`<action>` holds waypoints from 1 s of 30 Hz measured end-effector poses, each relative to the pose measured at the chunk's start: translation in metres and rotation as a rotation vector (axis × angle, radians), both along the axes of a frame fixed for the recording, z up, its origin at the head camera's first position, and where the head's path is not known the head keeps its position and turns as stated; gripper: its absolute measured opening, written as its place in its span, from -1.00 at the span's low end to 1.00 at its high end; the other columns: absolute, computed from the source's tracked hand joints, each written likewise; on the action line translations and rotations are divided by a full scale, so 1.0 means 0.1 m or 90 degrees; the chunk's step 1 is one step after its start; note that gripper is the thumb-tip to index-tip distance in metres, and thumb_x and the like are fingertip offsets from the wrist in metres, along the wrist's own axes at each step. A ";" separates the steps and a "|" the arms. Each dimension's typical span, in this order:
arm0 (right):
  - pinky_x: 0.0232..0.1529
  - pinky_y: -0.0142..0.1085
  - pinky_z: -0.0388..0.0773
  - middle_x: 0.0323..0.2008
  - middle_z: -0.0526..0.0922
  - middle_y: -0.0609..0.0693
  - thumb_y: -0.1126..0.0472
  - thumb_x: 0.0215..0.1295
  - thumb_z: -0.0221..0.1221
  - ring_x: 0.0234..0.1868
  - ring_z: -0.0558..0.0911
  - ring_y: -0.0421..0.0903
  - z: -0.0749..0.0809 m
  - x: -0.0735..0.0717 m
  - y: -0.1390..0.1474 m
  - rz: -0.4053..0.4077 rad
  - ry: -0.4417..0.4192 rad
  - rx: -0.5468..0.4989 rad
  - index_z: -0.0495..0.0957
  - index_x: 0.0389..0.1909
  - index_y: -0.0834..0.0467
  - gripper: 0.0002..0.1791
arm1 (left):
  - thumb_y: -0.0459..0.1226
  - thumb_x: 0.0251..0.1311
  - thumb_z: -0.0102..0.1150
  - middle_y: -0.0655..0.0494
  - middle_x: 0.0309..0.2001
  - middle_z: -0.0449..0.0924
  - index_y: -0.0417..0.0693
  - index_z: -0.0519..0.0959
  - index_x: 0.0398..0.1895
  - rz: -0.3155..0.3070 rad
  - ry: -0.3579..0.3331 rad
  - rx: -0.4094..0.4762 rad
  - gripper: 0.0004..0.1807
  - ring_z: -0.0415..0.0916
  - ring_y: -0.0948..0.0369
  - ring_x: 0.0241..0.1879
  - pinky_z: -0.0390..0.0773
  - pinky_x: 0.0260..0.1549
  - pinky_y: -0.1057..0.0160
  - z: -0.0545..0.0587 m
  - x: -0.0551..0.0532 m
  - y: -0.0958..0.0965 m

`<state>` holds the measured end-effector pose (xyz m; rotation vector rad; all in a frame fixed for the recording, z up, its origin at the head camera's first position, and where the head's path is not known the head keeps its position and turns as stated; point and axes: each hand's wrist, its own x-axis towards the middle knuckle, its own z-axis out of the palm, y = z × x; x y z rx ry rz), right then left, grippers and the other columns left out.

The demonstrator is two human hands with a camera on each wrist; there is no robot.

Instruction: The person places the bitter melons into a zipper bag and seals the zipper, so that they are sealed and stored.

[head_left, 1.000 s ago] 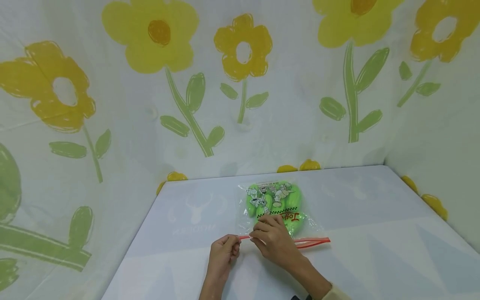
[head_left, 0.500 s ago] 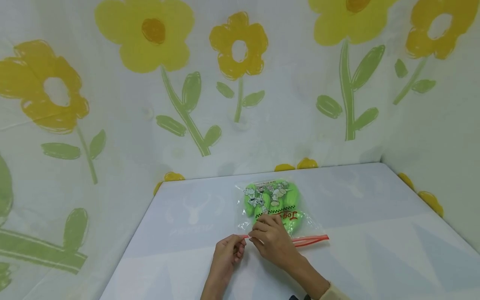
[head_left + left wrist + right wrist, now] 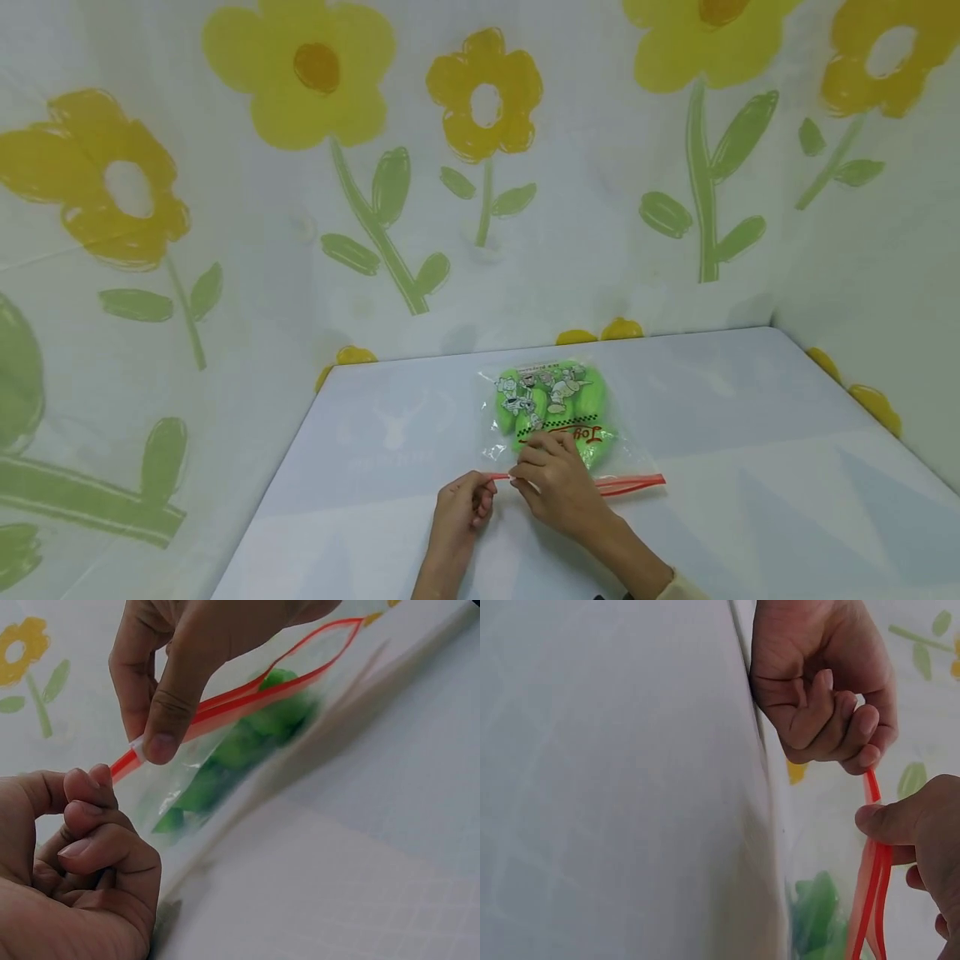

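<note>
A clear slider zip bag (image 3: 625, 454) with cartoon prints and red lettering lies on the table, with several bright green rounded things (image 3: 592, 396) inside. Their exact kind is unclear through the plastic. My left hand (image 3: 460, 510) pinches the left end of the bag's red zip strip (image 3: 630, 483), its other fingers curled. Close beside it, my right hand (image 3: 558, 487) pinches the small white slider (image 3: 136, 748) between thumb and fingers. To the right of that hand, the two red edges of the strip stand apart, as the left wrist view also shows. My right hand covers part of the bag's lower print.
The pale table (image 3: 360, 492) extends on both sides of the bag. A white cloth (image 3: 570, 208) printed with yellow flowers hangs behind the table and along its sides.
My left hand has shifted slightly to the right, and my right hand with the slider has also edged right. Both keep their pinch, and the bag stays about where it was.
</note>
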<state>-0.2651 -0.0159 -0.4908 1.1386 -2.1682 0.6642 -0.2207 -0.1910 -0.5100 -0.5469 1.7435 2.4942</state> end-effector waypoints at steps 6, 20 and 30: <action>-0.03 -0.12 0.33 -0.41 0.61 -0.21 0.27 -0.12 0.56 -0.11 0.53 -0.11 0.00 0.00 0.06 0.001 0.018 -0.008 0.74 -0.46 0.01 -0.80 | -0.35 0.21 0.12 0.21 -0.66 0.43 -0.12 0.59 -0.61 0.001 0.001 -0.003 -0.77 0.25 0.38 -0.66 0.18 -0.73 0.51 0.02 0.01 0.02; -0.06 -0.09 0.33 -0.41 0.60 -0.23 0.28 -0.15 0.58 -0.10 0.54 -0.09 -0.03 -0.01 0.23 -0.004 0.007 -0.006 0.74 -0.46 0.01 -0.77 | -0.34 0.22 0.11 0.21 -0.64 0.44 -0.13 0.60 -0.59 0.002 -0.016 -0.017 -0.77 0.27 0.38 -0.65 0.21 -0.73 0.51 0.02 0.00 0.00; -0.05 -0.07 0.32 -0.41 0.61 -0.22 0.30 -0.17 0.58 -0.11 0.56 -0.06 0.00 0.01 0.35 -0.004 0.019 0.004 0.74 -0.47 0.02 -0.76 | -0.35 0.21 0.11 0.21 -0.65 0.43 -0.13 0.59 -0.61 0.000 -0.011 -0.014 -0.77 0.25 0.37 -0.65 0.20 -0.73 0.51 0.02 0.01 -0.01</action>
